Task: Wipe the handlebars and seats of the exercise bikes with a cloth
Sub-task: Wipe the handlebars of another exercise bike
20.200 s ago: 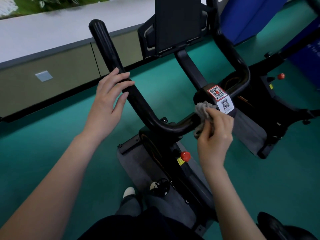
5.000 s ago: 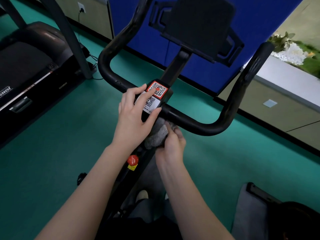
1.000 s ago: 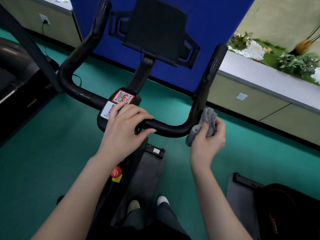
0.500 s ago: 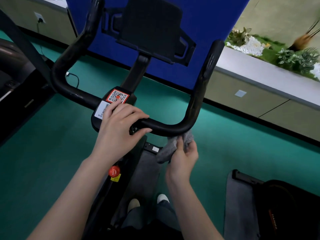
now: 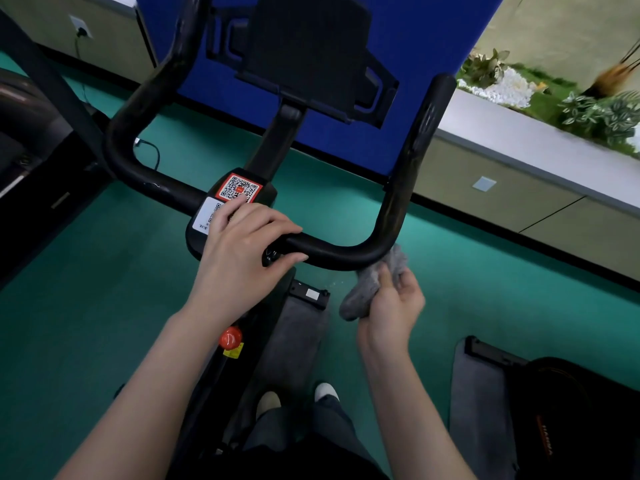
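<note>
A teal gym floor (image 5: 104, 289) is filling most of the view, with a blue partition panel (image 5: 426, 39) standing behind the bike and a grey-topped ledge (image 5: 519, 133) running along the right, carrying blurred artificial plants (image 5: 595, 112). At the left edge a treadmill (image 5: 24, 140) is showing only in part, cut off by the frame. The exercise bike's black U-shaped handlebar (image 5: 332, 251) is spreading across the middle; its left arm is running out of the top of the picture, while the right arm is ending in a rounded tip. A dark tablet holder (image 5: 311, 50) is rising on a post from the centre clamp, its top cropped. A second bike (image 5: 554, 420) is sitting in the lower right corner, mostly out of view, its orange lettering too small to read. The left hand (image 5: 242, 254) is lying closed over the crossbar just right of the clamp, fingers curled across the top and thumb under, half covering a white label (image 5: 207, 214) below a red QR sticker (image 5: 239, 188). The right hand (image 5: 391, 306) is clutching a crumpled grey cloth (image 5: 367, 289), pressing it against the underside of the handlebar's right bend; the cloth's upper part is tucked behind the bar. A red knob (image 5: 230, 337) is poking out on the frame below the left wrist. Two pale shoe tips (image 5: 294, 398) are peeking out near the bottom edge.
</note>
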`<state>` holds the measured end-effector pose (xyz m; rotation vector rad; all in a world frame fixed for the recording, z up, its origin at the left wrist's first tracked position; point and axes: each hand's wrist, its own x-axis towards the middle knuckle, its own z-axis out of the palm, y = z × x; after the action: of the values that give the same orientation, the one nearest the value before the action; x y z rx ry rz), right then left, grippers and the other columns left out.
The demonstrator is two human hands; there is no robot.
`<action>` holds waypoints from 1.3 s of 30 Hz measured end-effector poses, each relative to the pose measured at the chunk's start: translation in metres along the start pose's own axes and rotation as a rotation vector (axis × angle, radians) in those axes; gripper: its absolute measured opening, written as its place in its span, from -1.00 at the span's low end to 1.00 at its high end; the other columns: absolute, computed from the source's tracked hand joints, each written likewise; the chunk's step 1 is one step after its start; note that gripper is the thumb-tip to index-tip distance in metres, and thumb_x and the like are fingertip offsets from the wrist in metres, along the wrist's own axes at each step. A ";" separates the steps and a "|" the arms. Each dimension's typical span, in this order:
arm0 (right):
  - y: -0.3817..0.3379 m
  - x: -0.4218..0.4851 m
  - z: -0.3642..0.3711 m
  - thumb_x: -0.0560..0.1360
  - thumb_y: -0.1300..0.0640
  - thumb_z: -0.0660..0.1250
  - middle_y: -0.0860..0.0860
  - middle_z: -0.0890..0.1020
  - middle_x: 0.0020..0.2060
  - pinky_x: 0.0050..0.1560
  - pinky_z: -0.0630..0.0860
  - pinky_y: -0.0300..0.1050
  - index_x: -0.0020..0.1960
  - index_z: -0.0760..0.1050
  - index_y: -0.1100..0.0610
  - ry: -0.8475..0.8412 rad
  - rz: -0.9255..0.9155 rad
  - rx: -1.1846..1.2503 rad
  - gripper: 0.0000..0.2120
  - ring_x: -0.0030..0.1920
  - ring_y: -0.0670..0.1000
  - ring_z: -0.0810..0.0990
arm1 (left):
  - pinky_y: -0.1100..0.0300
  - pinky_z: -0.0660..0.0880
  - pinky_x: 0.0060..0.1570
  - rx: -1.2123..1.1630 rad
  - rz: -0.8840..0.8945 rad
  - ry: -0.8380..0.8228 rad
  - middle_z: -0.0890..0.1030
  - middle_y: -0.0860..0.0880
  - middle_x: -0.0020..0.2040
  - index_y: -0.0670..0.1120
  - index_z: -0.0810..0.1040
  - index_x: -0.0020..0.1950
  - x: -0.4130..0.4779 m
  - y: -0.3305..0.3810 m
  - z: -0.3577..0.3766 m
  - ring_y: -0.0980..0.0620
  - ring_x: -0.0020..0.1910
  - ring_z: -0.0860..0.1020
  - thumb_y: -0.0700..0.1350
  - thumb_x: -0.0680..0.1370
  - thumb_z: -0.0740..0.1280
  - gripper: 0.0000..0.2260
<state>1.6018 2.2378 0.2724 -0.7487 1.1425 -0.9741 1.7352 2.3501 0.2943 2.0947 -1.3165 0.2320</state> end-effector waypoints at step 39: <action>-0.141 0.094 0.079 0.44 0.24 0.40 -0.03 0.59 -0.28 -0.22 0.29 -0.30 -0.04 0.60 0.19 -1.185 -1.036 -1.574 -0.90 -0.23 -0.07 0.51 | 0.16 0.30 -0.18 -0.105 -0.024 -0.074 0.63 0.11 -0.18 0.04 0.66 0.03 0.022 0.058 0.042 0.03 -0.21 0.57 0.12 0.38 0.44 -0.72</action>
<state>1.6546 2.0954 0.3814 -2.8449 0.1151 0.0285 1.6888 2.2913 0.2962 2.0463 -1.3175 0.0739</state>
